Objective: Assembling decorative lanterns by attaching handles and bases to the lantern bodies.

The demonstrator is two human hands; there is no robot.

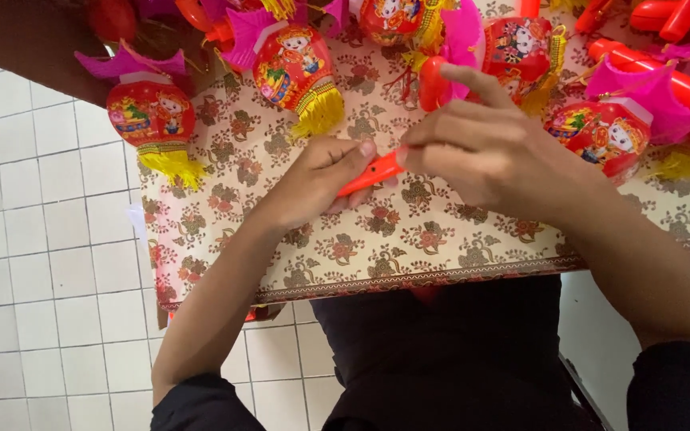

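Observation:
My left hand (pixel 317 179) grips a slim orange plastic stick (pixel 371 173) over a table covered with a cream floral cloth (pixel 377 239). The fingertips of my right hand (pixel 485 152) pinch the stick's right end, with the index finger raised. Both hands meet at the middle of the table. Most of the stick is hidden inside my left fist.
Several red toy lanterns with pink tops and yellow fringes lie along the far edge, one (pixel 152 116) at the left, one (pixel 295 68) in the middle, one (pixel 604 132) at the right. More orange sticks (pixel 656 76) lie at the far right. White floor tiles (pixel 41 239) show to the left.

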